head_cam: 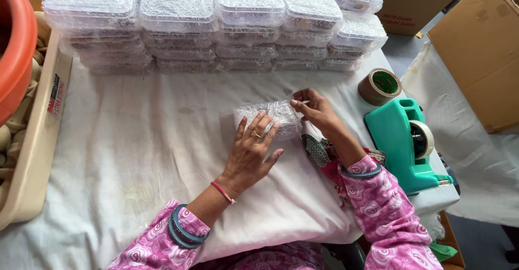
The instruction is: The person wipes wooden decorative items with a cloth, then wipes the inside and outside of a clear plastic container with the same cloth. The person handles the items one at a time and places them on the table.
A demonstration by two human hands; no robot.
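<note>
Pressing flat on a bubble-wrapped packet [268, 117] near the middle of the bench [135, 140], the left hand [250, 152] has its fingers spread apart over the wrap. The right hand [318, 110] pinches the packet's right end, fingers together on the wrap. Stacked wrapped boxes [216, 21] line the far edge; a green tape dispenser [405, 140] and brown tape roll [380, 86] sit at the right edge.
</note>
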